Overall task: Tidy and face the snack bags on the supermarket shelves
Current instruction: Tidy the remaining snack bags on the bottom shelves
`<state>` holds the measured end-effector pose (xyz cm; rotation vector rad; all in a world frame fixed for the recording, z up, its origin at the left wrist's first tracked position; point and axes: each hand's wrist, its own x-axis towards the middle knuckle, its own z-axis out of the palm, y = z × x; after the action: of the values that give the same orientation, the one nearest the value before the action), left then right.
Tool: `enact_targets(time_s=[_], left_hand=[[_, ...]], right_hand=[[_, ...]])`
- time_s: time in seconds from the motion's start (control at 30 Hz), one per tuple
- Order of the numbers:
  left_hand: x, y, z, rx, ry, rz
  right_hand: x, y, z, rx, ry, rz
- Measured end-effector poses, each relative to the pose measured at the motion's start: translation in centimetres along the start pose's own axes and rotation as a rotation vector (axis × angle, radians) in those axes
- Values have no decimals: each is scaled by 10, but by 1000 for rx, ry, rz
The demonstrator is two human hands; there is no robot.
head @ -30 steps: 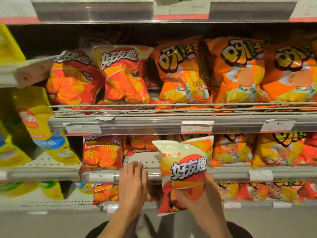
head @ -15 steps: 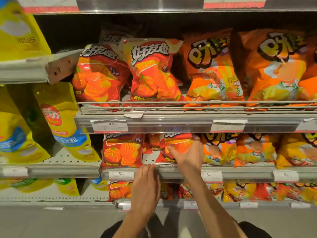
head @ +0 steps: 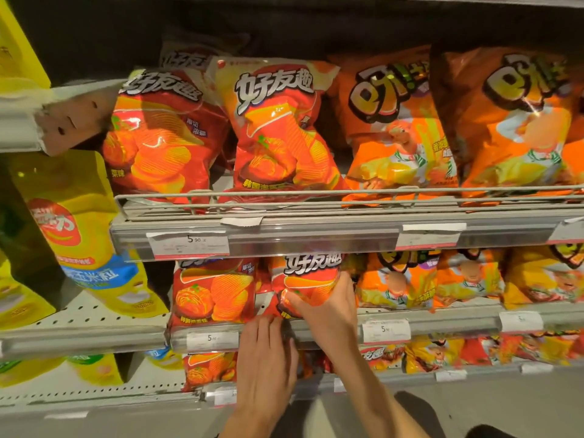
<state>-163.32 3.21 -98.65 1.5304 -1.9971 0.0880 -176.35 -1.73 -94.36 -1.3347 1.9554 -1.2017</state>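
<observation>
**Red chip bag held at the middle shelf's front edge**

The right hand [head: 325,306] curls its grip round the lower part of a red chip bag [head: 311,279], which stands upright at the front edge of the middle shelf [head: 442,322], just beside another red bag [head: 213,295] on its left. The left hand [head: 265,352] rests flat, fingers straight and released, on the shelf's front rail below the bag.
</observation>
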Motion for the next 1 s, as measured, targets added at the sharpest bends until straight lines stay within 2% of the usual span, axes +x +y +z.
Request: enact_targets(time_s=[0.13, 0.23, 0.37, 0.47, 0.6, 0.73, 0.87, 1.0], left_hand=[[5, 4, 9, -30, 79, -49], [7, 14, 16, -54, 160, -120], [0, 50, 34, -199, 345, -150], [-7, 100, 57, -388, 388, -118], [1, 179, 82, -563, 341, -147], [17, 248, 94, -637, 275, -230], [41, 298, 97, -677, 203, -254], [68, 326, 106, -586, 100, -285]], right_hand=[[0, 8, 3, -39, -19, -20], [4, 16, -2, -37, -97, -64], [-5, 41, -32, 30, -216, -201], [-13, 70, -74, 189, -213, -243], [0, 110, -146, 330, -78, -224], [31, 144, -216, 262, 55, -214], [63, 180, -273, 163, 311, -124], [97, 207, -322, 63, 459, -83]])
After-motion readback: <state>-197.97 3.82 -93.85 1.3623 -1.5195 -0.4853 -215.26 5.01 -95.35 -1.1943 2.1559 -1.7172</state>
